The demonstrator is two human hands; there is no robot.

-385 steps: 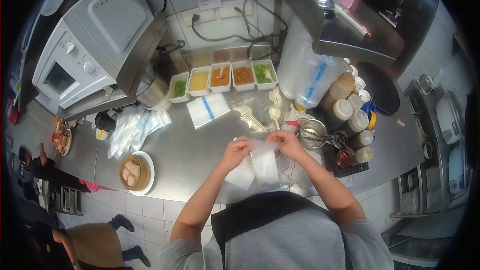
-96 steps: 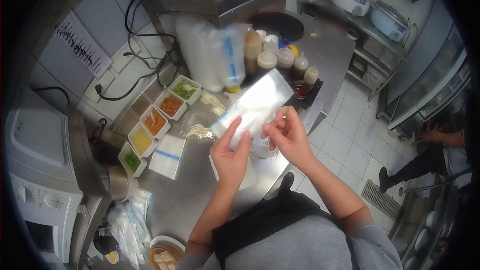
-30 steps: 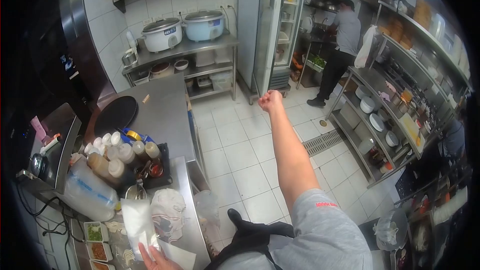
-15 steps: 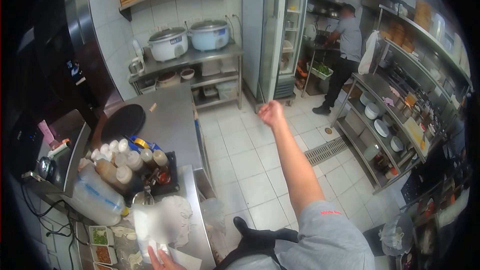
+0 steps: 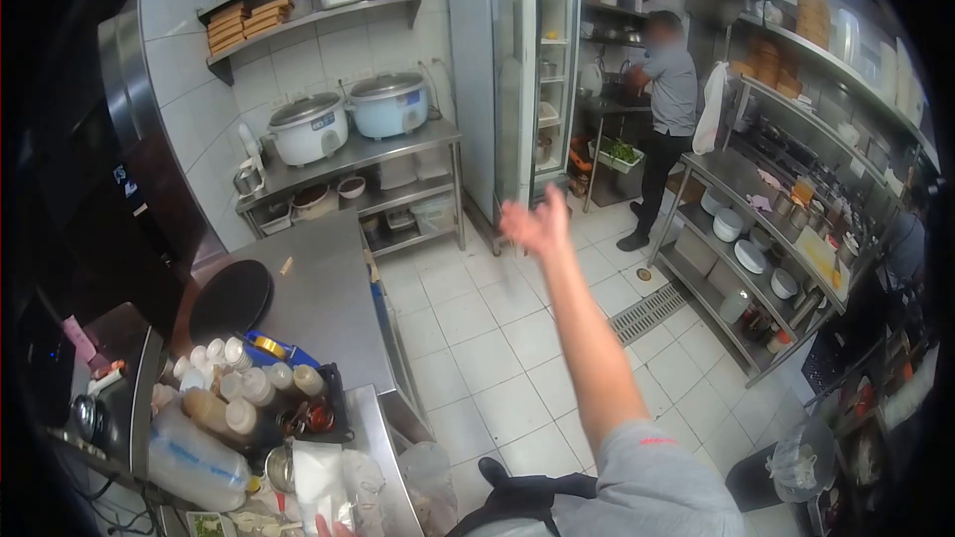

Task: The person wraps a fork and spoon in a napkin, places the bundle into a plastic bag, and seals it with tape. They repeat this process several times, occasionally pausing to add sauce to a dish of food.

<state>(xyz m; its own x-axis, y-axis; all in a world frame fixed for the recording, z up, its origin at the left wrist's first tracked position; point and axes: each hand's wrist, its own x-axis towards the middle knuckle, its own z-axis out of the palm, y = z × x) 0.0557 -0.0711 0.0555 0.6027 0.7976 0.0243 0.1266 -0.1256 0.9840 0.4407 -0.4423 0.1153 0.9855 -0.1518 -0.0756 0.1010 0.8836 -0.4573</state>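
My right arm stretches out over the tiled floor, and my right hand is empty with its fingers spread. A faint blur shows in the air just below it. At the bottom edge, only the fingertips of my left hand show, at the lower end of a white paper-like sheet, which they seem to grip. Beside the sheet are a metal bowl and clear crumpled plastic. Several squeeze bottles stand behind, in a dark tray.
A steel counter bears a round black board. Two rice cookers stand on a steel table. Ahead is a tall fridge. A co-worker stands beyond it. Steel shelving with bowls lines the right.
My right hand has gone from curled fingers to spread ones. My left hand and the white sheet have shifted, the sheet now beside the metal bowl. The view has tilted slightly.
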